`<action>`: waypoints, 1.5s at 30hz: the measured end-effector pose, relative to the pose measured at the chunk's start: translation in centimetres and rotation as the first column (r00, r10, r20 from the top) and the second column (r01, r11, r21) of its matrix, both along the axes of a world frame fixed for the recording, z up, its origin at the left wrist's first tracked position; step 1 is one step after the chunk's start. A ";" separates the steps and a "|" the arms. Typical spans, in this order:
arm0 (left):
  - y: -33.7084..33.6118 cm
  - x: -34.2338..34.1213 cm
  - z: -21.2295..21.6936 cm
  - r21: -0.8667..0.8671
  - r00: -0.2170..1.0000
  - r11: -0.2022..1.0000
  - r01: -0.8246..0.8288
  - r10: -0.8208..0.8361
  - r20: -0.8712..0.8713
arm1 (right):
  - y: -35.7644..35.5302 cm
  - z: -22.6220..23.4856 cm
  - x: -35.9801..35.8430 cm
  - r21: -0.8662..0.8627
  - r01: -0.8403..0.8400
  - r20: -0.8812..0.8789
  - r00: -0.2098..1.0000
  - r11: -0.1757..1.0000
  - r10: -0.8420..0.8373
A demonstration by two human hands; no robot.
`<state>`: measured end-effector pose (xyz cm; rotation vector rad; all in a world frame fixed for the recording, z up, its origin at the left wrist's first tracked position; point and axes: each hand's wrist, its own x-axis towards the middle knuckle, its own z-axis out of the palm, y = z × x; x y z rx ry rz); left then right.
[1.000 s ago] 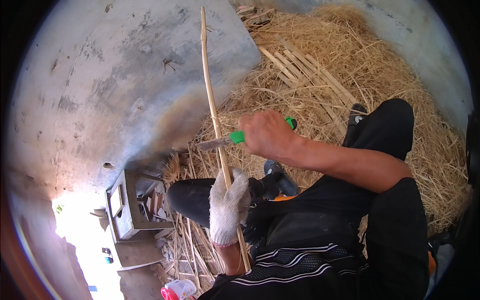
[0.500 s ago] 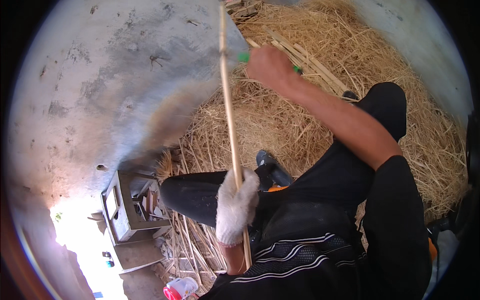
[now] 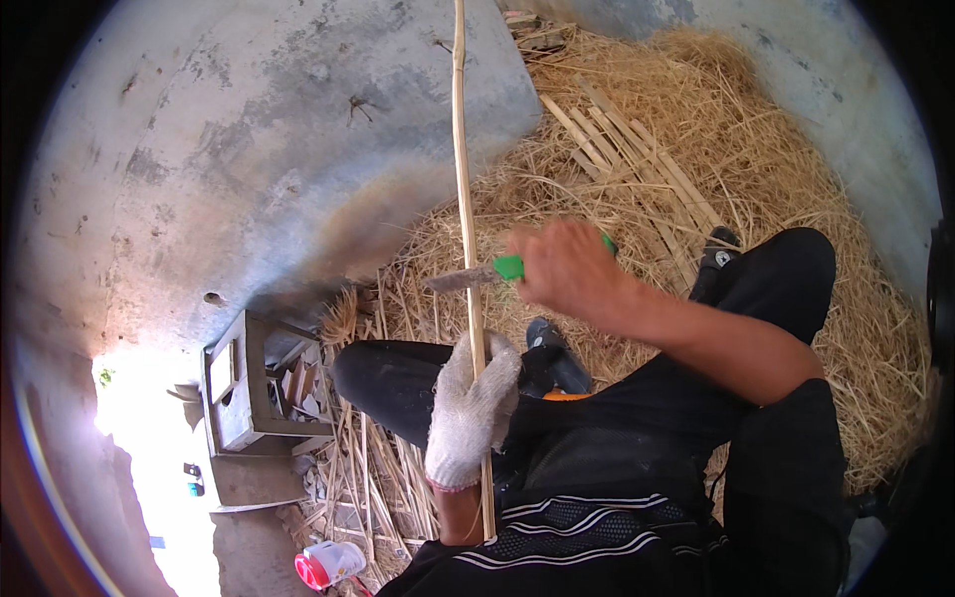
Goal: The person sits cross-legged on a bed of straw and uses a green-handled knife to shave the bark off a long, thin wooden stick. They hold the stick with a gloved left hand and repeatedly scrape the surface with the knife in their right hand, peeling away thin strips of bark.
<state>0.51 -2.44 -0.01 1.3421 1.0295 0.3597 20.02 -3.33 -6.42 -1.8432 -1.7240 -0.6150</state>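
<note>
My left hand, in a whitish knitted glove, is closed round the lower part of a long pale wooden stick. The stick stands nearly upright in the picture, its top running out at the upper edge and its lower end beside my striped shirt. Bare and closed, my right hand grips the green handle of a knife. The dull, stained blade points left and crosses the stick a little above the glove. Whether the edge bites into the wood, I cannot tell.
Straw-like shavings cover the floor ahead and to the right, with several flat wooden strips on them. Left of my bent leg stand a box-like frame with scraps inside and a red-lidded container. A stained wall rises at the left.
My right hand has brought the knife down along the stick, from near its top to just above the glove. The left hand keeps its hold; the view has shifted slightly.
</note>
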 end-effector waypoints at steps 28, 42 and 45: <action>0.5 0.0 0.1 -0.033 0.999 0.999 -0.027 0.028 0.038 | 1.2 0.8 1.1 -0.030 -0.099 -0.322 0.943 0.995 0.084; 2.0 0.1 -2.5 0.084 0.998 0.996 -0.033 0.029 0.053 | 2.9 -1.5 -0.2 -0.172 -0.112 -0.312 0.949 0.979 0.053; 2.2 0.2 -2.6 0.082 0.997 0.996 -0.045 0.039 0.073 | 4.2 -3.0 0.9 -0.079 0.109 -0.096 0.988 0.991 -0.117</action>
